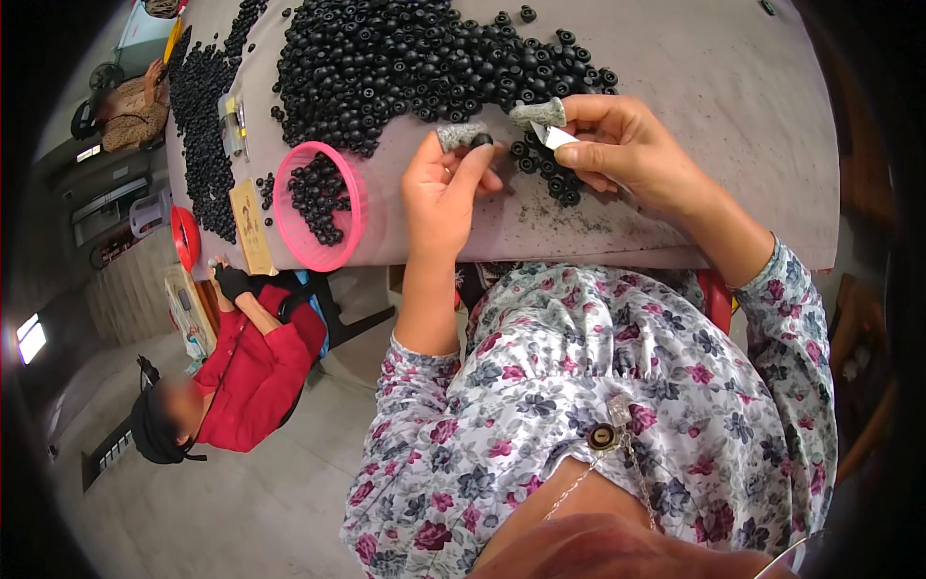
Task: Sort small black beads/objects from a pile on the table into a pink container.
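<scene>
My left hand (439,198) pinches a small round black part (481,140) between thumb and forefinger. A grey fabric sleeve (460,133) covers that forefinger's tip. My right hand (632,150) grips a small blade with a white wrapped handle (558,138), its bare metal tip toward the black part; I cannot tell whether they touch. Another grey sleeve (538,113) is on my right forefinger. Below my right fingers lies a small group of black parts (552,179), partly hidden by that hand. A large heap of similar parts (395,63) spreads beyond both hands.
A pink basket (358,207) with black parts in it stands left of my left hand. Dark shavings (569,220) dot the grey tabletop (714,87). Further left are a tan card (253,227), another long heap (204,125) and a co-worker in red (260,372).
</scene>
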`<state>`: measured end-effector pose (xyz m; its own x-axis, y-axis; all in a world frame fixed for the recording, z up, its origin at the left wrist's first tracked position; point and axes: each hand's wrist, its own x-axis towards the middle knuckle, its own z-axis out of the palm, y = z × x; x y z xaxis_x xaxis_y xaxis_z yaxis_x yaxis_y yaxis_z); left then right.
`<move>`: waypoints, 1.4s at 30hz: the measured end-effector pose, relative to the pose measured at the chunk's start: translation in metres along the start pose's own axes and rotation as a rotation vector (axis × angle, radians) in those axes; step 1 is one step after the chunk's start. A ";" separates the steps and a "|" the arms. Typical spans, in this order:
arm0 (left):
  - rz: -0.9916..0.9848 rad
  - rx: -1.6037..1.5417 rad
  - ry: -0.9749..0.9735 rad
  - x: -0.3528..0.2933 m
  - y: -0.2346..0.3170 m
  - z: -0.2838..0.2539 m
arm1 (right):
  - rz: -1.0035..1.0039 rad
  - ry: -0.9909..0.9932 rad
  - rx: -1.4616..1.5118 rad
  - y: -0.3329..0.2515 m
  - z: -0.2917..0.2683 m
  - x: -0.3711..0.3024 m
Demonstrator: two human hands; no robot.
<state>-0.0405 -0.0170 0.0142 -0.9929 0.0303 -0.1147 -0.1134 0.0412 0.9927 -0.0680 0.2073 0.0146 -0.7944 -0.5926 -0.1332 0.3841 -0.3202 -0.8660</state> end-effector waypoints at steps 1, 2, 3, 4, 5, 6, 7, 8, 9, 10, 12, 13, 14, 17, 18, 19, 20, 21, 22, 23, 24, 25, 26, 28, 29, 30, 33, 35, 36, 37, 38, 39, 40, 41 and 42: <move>-0.059 -0.124 -0.033 -0.004 0.006 -0.002 | 0.009 -0.010 0.018 -0.002 0.001 -0.001; -0.111 -0.208 -0.081 -0.007 0.009 -0.002 | 0.012 -0.023 0.009 -0.002 0.001 -0.002; -0.151 -0.295 -0.107 -0.008 0.009 -0.002 | 0.015 -0.044 0.002 -0.002 0.001 -0.002; -0.190 -0.383 -0.135 -0.010 0.007 -0.002 | 0.018 -0.063 -0.005 -0.002 0.001 -0.003; -0.230 -0.470 -0.164 -0.012 0.006 -0.003 | 0.023 -0.087 -0.001 -0.002 0.002 -0.003; -0.260 -0.541 -0.186 -0.012 0.004 -0.002 | 0.029 -0.109 0.002 -0.003 0.003 -0.004; -0.291 -0.613 -0.209 -0.011 0.002 -0.002 | 0.035 -0.129 0.006 -0.004 0.004 -0.004; -0.322 -0.684 -0.233 -0.011 0.000 -0.002 | 0.037 -0.150 0.005 -0.005 0.004 -0.004; -0.341 -0.720 -0.265 -0.010 -0.004 -0.002 | 0.038 -0.171 0.004 -0.006 0.004 -0.003; -0.360 -0.755 -0.297 -0.011 -0.008 -0.003 | 0.038 -0.191 0.003 -0.007 0.003 -0.003; -0.389 -0.801 -0.361 -0.010 -0.010 -0.002 | 0.051 -0.198 -0.033 -0.005 0.004 -0.005; -0.399 -0.812 -0.394 -0.010 -0.010 -0.001 | 0.058 -0.202 -0.050 -0.004 0.004 -0.005; -0.408 -0.823 -0.426 -0.009 -0.009 -0.001 | 0.062 -0.224 -0.054 -0.003 0.004 -0.005; -0.403 -0.842 -0.449 -0.010 -0.014 -0.001 | 0.073 -0.266 -0.064 0.000 0.002 -0.004; -0.419 -0.859 -0.452 -0.010 -0.015 -0.001 | 0.076 -0.263 -0.067 0.000 0.002 -0.004; -0.435 -0.876 -0.456 -0.010 -0.016 -0.001 | 0.079 -0.261 -0.069 0.000 0.002 -0.004; -0.451 -0.893 -0.459 -0.010 -0.017 -0.001 | 0.079 -0.254 -0.066 0.000 0.003 -0.004; -0.456 -0.904 -0.452 -0.010 -0.017 0.000 | 0.077 -0.248 -0.063 0.000 0.002 -0.004; -0.460 -0.914 -0.445 -0.011 -0.018 0.001 | 0.076 -0.241 -0.060 0.000 0.002 -0.004; -0.465 -0.925 -0.438 -0.011 -0.019 0.001 | 0.083 -0.238 -0.070 0.000 0.002 -0.004; -0.461 -0.932 -0.436 -0.011 -0.019 0.001 | 0.090 -0.233 -0.080 -0.001 0.002 -0.003; -0.456 -0.938 -0.434 -0.010 -0.019 0.002 | 0.096 -0.228 -0.091 -0.001 0.001 -0.003; -0.452 -0.944 -0.432 -0.010 -0.019 0.002 | 0.092 -0.224 -0.091 -0.001 0.001 -0.003; -0.442 -0.934 -0.429 -0.011 -0.019 0.002 | 0.084 -0.219 -0.089 -0.001 0.002 -0.002; -0.437 -0.930 -0.427 -0.011 -0.019 0.002 | 0.085 -0.219 -0.089 -0.001 0.002 -0.002; -0.433 -0.923 -0.426 -0.011 -0.019 0.002 | 0.086 -0.219 -0.089 -0.001 0.002 -0.002; -0.423 -0.912 -0.423 -0.012 -0.017 0.004 | 0.072 -0.218 -0.085 -0.001 0.002 -0.002; -0.421 -0.915 -0.419 -0.013 -0.017 0.005 | 0.067 -0.213 -0.084 0.000 0.002 -0.002; -0.424 -0.922 -0.414 -0.014 -0.017 0.005 | 0.070 -0.210 -0.084 0.000 0.002 -0.002; -0.427 -0.929 -0.410 -0.015 -0.016 0.006 | 0.073 -0.207 -0.085 0.000 0.002 -0.002; -0.430 -0.936 -0.405 -0.016 -0.016 0.007 | 0.077 -0.210 -0.073 0.000 0.002 -0.002; -0.425 -0.934 -0.398 -0.017 -0.016 0.008 | 0.080 -0.212 -0.060 0.001 0.002 -0.002; -0.420 -0.932 -0.390 -0.018 -0.016 0.009 | 0.084 -0.215 -0.048 0.001 0.001 -0.002; -0.415 -0.930 -0.383 -0.019 -0.015 0.010 | 0.092 -0.220 -0.040 0.002 0.001 -0.002; -0.416 -0.923 -0.377 -0.020 -0.015 0.010 | 0.099 -0.223 -0.032 0.003 0.001 -0.002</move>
<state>-0.0186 -0.0085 0.0011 -0.8138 0.4998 -0.2965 -0.5781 -0.6446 0.5003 -0.0649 0.2074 0.0128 -0.6284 -0.7698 -0.1118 0.4371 -0.2306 -0.8693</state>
